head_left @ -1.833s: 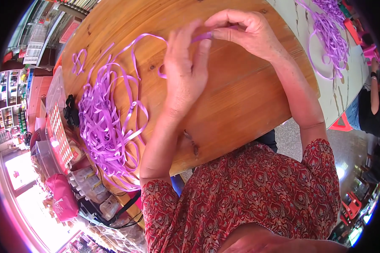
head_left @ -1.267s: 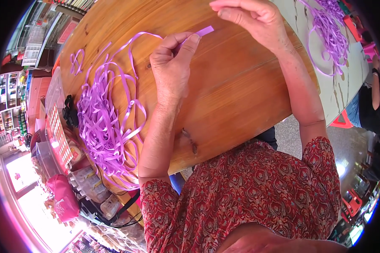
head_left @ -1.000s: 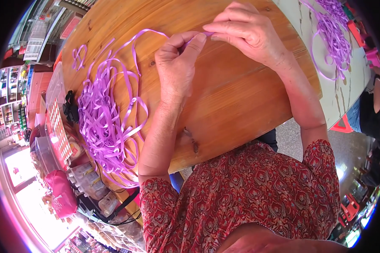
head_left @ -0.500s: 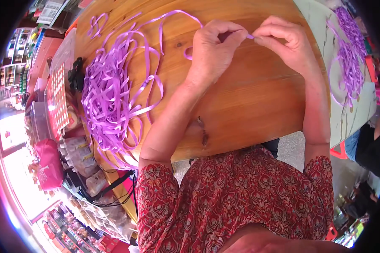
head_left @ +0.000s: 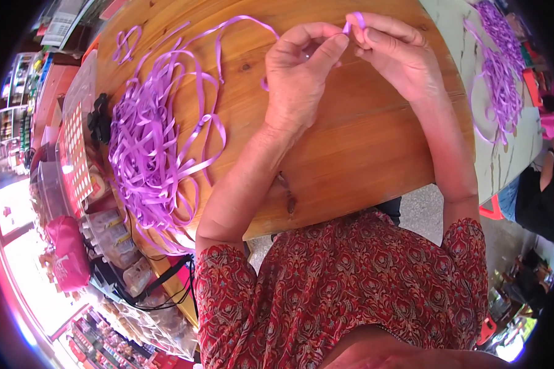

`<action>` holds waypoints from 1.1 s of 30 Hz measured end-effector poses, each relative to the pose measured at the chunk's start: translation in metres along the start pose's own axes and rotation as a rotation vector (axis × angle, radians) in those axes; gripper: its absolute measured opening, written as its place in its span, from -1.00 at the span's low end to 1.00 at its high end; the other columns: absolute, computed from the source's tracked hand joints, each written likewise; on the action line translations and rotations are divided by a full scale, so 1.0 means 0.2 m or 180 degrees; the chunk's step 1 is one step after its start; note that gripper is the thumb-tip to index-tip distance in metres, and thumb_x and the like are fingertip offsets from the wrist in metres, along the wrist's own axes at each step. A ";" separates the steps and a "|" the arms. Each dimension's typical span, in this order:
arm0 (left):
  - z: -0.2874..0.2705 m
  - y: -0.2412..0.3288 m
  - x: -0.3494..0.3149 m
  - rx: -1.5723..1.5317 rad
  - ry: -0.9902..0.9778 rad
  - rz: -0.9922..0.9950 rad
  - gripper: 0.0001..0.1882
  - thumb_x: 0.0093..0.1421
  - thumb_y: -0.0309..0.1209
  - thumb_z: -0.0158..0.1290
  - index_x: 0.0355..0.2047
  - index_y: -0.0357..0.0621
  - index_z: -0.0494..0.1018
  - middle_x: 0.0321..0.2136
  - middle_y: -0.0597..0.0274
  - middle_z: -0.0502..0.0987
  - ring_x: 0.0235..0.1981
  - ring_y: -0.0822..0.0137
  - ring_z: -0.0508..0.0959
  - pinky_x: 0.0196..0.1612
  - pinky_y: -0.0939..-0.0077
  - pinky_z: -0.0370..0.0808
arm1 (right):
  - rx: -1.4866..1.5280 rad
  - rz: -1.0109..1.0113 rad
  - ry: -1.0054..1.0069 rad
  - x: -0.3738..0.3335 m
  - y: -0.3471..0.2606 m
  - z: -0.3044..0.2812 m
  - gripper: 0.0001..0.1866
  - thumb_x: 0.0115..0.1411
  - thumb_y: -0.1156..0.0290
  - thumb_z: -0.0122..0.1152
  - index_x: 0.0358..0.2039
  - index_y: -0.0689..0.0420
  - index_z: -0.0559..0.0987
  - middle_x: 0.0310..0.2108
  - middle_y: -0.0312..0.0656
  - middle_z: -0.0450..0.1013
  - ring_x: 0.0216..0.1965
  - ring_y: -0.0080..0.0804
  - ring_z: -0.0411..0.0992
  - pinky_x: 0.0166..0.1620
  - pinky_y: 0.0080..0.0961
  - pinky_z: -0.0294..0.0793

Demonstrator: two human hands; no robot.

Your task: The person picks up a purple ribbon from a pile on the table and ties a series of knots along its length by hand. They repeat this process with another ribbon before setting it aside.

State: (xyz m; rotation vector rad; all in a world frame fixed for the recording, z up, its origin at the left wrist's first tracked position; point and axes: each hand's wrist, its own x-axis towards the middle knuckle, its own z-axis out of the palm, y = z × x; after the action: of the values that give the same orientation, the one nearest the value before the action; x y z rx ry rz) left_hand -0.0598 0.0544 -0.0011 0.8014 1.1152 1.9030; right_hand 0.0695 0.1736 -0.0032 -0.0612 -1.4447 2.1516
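Note:
Between my two hands, above the far part of the wooden table [head_left: 351, 154], runs a purple ribbon [head_left: 358, 22]. My left hand [head_left: 305, 61] pinches it between thumb and forefinger. Over the fingertips of my right hand [head_left: 400, 52] the ribbon bends in a small loop, with the thumb closed against the fingers. From behind my left hand a strand trails left toward a large tangled heap of purple ribbon [head_left: 144, 147]. A short twisted piece of ribbon [head_left: 128, 44] lies apart at the far left.
A second heap of purple ribbon [head_left: 501, 74] rests on a white marbled table [head_left: 468, 43] at the right. Along the left edge stand a black object [head_left: 98, 118], clear plastic containers [head_left: 114, 237] and a pink bag [head_left: 68, 252]. Another person [head_left: 535, 209] is at the far right.
My right hand has turned and moved slightly left, closer to my left hand. The ribbon now curls over its fingertips instead of being pinched straight between the hands.

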 end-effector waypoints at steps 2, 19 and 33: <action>0.01 0.00 -0.01 -0.0037 0.0001 0.0064 -0.92 0.13 -0.62 0.10 -0.36 -0.21 0.50 -0.45 0.38 0.52 -0.47 0.64 0.42 -0.40 0.77 0.38 | 0.0114 -0.0057 0.0114 -0.01 -0.01 0.00 -0.74 0.20 0.52 0.11 -0.10 0.24 0.56 -0.11 -0.18 0.51 -0.16 -0.55 0.42 -0.12 -0.64 0.37; 0.04 -0.01 -0.03 0.0085 0.0314 -0.0147 -0.89 0.10 -0.63 0.14 -0.33 -0.24 0.52 -0.42 0.38 0.53 -0.40 0.62 0.44 -0.29 0.76 0.40 | -0.3954 -0.1884 0.0572 0.00 0.02 0.08 -0.77 0.02 0.60 0.25 -0.29 0.04 0.63 -0.49 -0.33 0.49 -0.45 -0.50 0.46 -0.41 -0.60 0.42; 0.04 0.03 -0.05 -0.0026 0.0226 -0.0283 -0.93 0.16 -0.54 0.09 -0.37 -0.30 0.52 -0.41 0.32 0.53 -0.33 0.59 0.43 -0.20 0.70 0.36 | -0.2035 -0.0469 0.0303 -0.02 -0.01 0.11 -0.89 0.13 0.54 0.20 -0.30 0.23 0.55 -0.31 -0.27 0.55 -0.23 -0.62 0.47 -0.16 -0.65 0.46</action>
State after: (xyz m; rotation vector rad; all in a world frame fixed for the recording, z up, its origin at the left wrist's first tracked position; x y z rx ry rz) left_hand -0.0505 0.0477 0.0060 0.6731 1.1661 1.8732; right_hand 0.0662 0.1543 0.0072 -0.2747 -1.9516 1.4797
